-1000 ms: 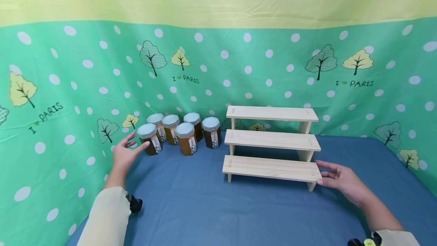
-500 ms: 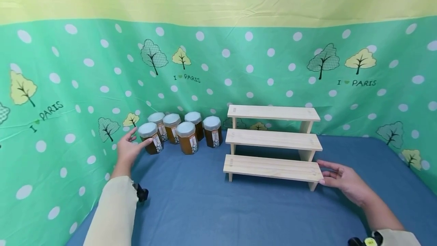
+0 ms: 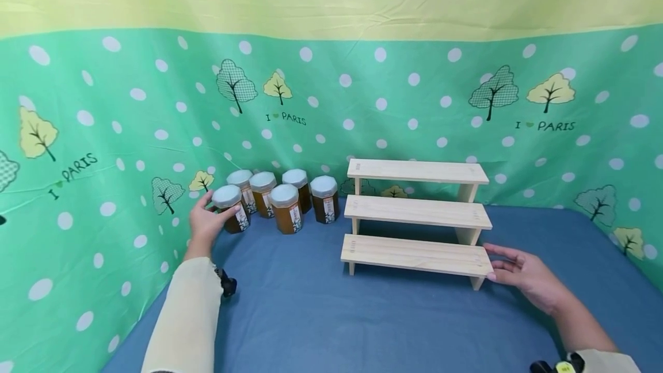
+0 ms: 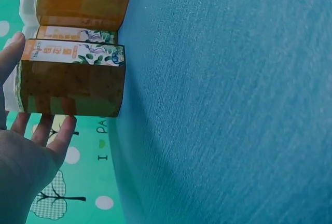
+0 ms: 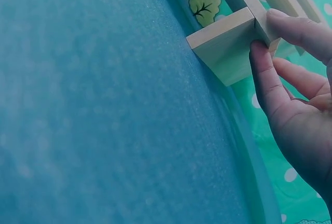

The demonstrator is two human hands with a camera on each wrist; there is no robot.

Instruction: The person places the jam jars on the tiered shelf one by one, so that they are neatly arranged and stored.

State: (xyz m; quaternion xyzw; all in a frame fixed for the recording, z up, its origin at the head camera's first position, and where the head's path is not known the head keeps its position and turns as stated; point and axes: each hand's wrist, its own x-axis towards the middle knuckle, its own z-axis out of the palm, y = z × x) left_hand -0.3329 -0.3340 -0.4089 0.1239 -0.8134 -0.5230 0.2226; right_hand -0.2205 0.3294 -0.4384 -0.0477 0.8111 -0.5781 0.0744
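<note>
At the left, my left hand (image 3: 206,224) grips the nearest honey jar (image 3: 237,219), a brown hexagonal jar with a pale lid and printed label. In the left wrist view the thumb lies on one side of this jar (image 4: 72,86) near its lid, with the fingers on the opposite side. My right hand (image 3: 533,281) pinches the right end of the lowest tier of a three-tier wooden stand (image 3: 414,253). Thumb and fingers span the board's end, as the right wrist view shows beside the side support (image 5: 228,53).
Several more honey jars (image 3: 286,217) stand grouped behind and right of the held one. A blue cloth (image 3: 331,327) covers the table. Green dotted fabric (image 3: 321,102) hangs close behind the jars and stand, and along the left side.
My left hand has moved slightly forward and right, its thumb closing in on the nearest jar. My right hand stays at the stand's end. The view has shifted slightly.
</note>
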